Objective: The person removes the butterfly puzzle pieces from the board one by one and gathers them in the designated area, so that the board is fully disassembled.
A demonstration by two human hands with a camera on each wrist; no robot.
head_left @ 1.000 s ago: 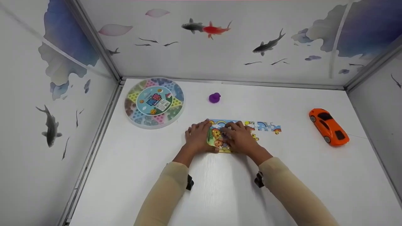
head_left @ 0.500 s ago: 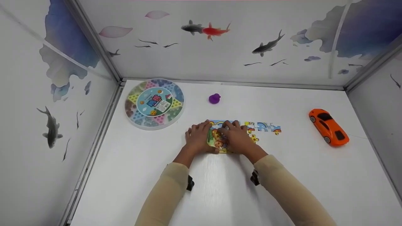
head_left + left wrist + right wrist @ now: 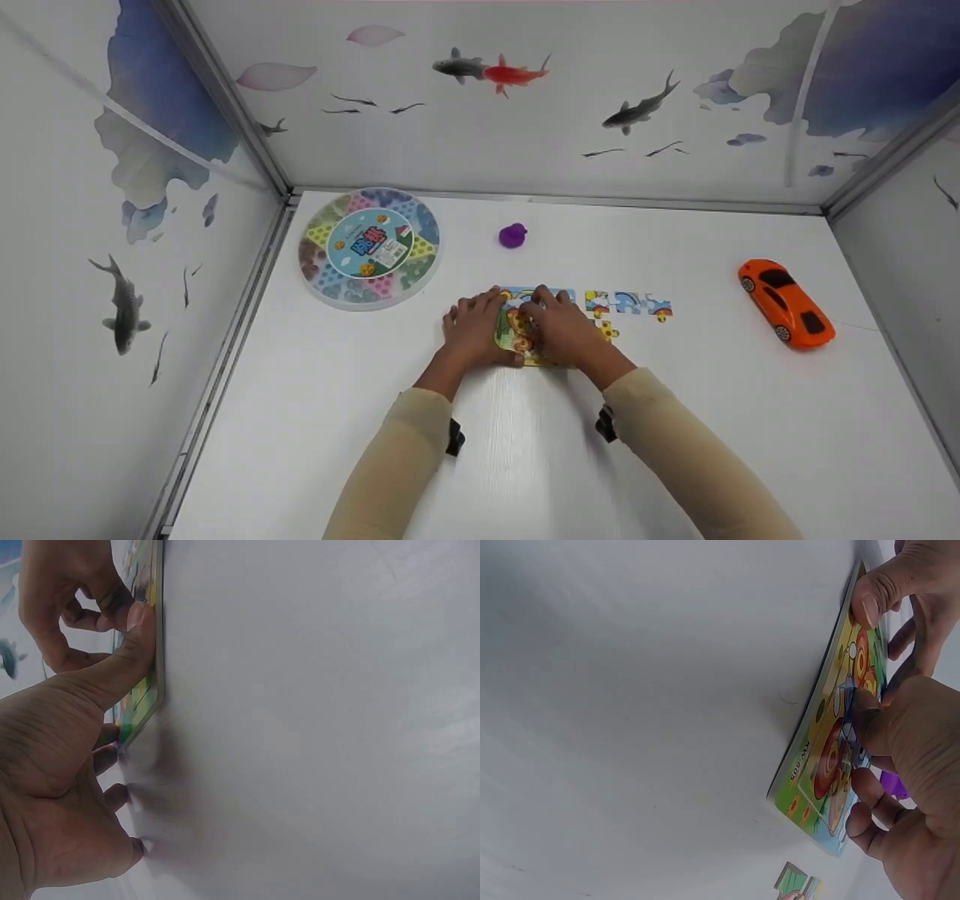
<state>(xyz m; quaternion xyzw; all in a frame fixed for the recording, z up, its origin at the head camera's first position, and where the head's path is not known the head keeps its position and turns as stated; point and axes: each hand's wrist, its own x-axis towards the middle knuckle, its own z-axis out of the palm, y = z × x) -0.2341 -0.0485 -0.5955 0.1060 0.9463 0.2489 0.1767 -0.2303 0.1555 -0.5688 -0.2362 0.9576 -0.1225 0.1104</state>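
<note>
Round game box (image 3: 368, 247): lay at about ten o'clock from the hands, near the back-left corner of the white table (image 3: 525, 450). It was a shallow round container under a clear lid with a printed label in the middle. Coloured patches showed through the lid around the label, but what filled them was too small to tell.

Left hand (image 3: 472, 330): lay flat at the nine o'clock edge of the puzzle board, its fingers on the tabletop beside that edge. In the left wrist view the thumb (image 3: 124, 667) pressed along the board's near edge. The fingers looked relaxed and curled round nothing.

Puzzle board (image 3: 516, 334): sat on the table between the two hands, mid-table, showing a bright cartoon picture.

Right hand (image 3: 564, 330): rested on top of the board, its fingertips (image 3: 866, 716) pinching or pressing a small piece against the picture. I could not tell whether the piece was lifted or seated.

Doing the step well: I judged that the left hand should brace the board so it would not slide, while the right lined up the piece's tabs before pressing straight down.

Purple toy (image 3: 513, 235): stood at twelve o'clock from the hands, well apart.

Loose pieces (image 3: 628, 304): lay in a short row at two o'clock from the board.

Orange toy car (image 3: 785, 303): sat at three o'clock, well apart, near the right wall.
</note>
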